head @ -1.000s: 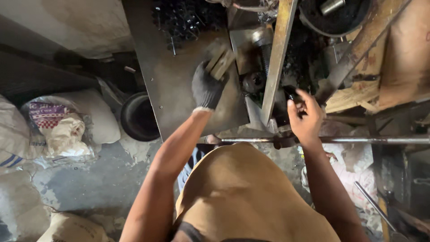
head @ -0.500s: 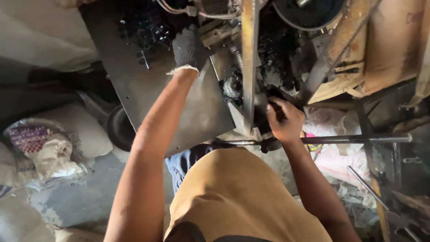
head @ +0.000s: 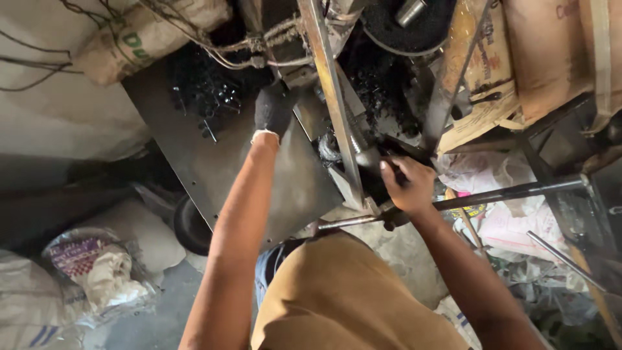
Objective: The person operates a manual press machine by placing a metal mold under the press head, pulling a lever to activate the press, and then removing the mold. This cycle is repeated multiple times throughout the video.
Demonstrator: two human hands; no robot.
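Up top, gloved left hand (head: 273,111) fingers hidden, bare right hand (head: 407,186) gripping dark machine part (head: 369,157).

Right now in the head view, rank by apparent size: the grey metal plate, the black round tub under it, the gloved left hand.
1. Grey metal plate
2. Black round tub, partly hidden by the plate
3. Left hand

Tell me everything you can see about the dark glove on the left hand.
The dark fabric glove covers the whole left hand, with a pale cuff at the wrist. It looks grimy and worn. The hand reaches forward, knuckles up, over the top edge of the grey metal sheet, beside a heap of small black metal parts. Its fingertips are hidden in the shadow.
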